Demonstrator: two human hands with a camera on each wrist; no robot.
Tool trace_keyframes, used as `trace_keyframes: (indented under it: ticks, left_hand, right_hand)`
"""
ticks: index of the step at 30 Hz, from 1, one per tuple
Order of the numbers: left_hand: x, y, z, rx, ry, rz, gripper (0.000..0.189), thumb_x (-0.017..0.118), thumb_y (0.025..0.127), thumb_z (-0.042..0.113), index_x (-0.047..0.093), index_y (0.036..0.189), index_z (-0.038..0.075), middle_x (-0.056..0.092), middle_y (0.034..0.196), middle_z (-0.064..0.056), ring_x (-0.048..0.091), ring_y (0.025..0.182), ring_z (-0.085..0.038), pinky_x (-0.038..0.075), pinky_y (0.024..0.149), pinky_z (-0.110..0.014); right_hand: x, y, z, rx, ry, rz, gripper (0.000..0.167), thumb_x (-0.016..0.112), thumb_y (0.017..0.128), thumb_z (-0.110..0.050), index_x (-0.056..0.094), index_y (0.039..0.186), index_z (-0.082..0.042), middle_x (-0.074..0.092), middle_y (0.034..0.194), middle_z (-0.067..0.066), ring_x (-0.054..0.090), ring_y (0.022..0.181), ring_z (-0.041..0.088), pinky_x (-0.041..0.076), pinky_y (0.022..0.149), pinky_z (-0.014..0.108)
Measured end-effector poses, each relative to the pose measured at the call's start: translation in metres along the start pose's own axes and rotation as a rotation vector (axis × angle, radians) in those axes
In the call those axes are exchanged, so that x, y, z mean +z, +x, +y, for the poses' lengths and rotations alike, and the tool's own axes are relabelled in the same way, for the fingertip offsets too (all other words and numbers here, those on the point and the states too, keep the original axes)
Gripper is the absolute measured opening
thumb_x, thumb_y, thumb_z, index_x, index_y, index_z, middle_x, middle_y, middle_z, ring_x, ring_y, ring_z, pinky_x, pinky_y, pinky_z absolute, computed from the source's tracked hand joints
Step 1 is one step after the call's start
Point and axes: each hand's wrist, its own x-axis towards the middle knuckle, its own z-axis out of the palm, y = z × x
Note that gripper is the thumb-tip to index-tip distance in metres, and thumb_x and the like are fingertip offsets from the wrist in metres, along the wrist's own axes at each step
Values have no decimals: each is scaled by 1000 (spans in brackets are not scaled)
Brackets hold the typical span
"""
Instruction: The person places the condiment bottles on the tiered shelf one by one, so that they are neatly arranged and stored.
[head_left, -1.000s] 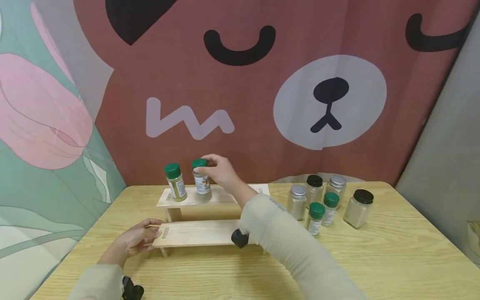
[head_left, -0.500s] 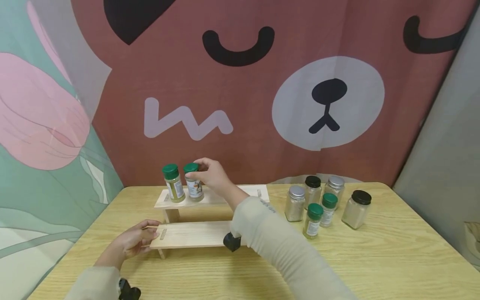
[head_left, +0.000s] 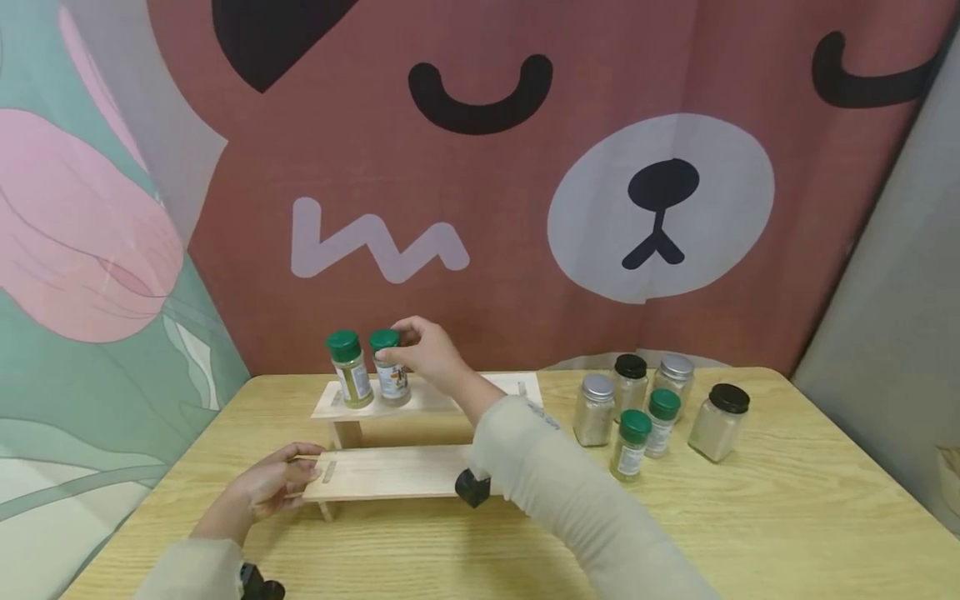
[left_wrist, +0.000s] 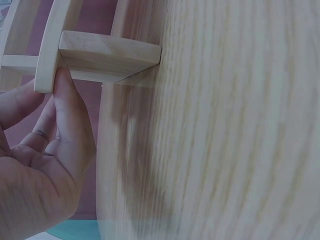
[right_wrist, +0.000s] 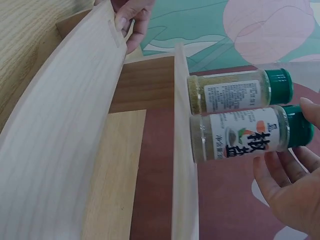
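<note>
Spice jar [head_left: 393,383]: shifted left, now standing on the upper shelf [head_left: 441,402], just beside the neighbouring jar [head_left: 354,382].
Step, by judgement: placing; next move seems to call for loosening the right hand [head_left: 429,356] without tipping the jar. Green cap [right_wrist: 300,126] up, base down, long axis near vertical. Right hand: thumb and fingers closed about the cap. Left hand [head_left: 272,483]: pinching the lower shelf [head_left: 397,472] at its left end.
</note>
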Motion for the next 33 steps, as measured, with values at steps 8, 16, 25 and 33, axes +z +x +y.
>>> trace_keyframes:
  ticks: [8, 16, 25, 33]
  left_hand:
    - [4, 3, -1, -4, 17, 26, 42, 51, 79, -2, 30, 115, -5, 48, 89, -5, 57, 70, -14, 47, 59, -26]
    - [6, 4, 1, 6, 86, 74, 41, 51, 79, -4, 32, 115, -8, 46, 92, -8, 56, 71, -16, 47, 60, -30]
    - [-2, 1, -3, 15, 81, 4, 43, 55, 77, 0, 32, 112, -7, 46, 92, -6, 56, 73, -16, 47, 63, -30]
    - [-2, 2, -3, 13, 66, 3, 41, 53, 78, -1, 33, 112, -7, 47, 89, -5, 57, 71, -15, 47, 61, -29]
  right_hand:
    - [-23, -15, -7, -29, 25, 21, 37, 67, 75, -14, 53, 108, -5, 56, 102, 7, 50, 95, 18, 43, 75, 29]
    - [-38, -34, -8, -52, 226, 26, 29, 62, 77, -4, 52, 103, 2, 54, 98, 11, 56, 87, 20, 45, 75, 31]
    - [-53, -58, -5, -59, 252, 11, 28, 60, 79, -3, 50, 104, 3, 53, 99, 16, 56, 87, 22, 46, 74, 34]
    - [-77, -80, 8, -67, 315, 14, 29, 59, 78, -3, 49, 104, 5, 52, 92, 9, 54, 86, 20, 42, 80, 41]
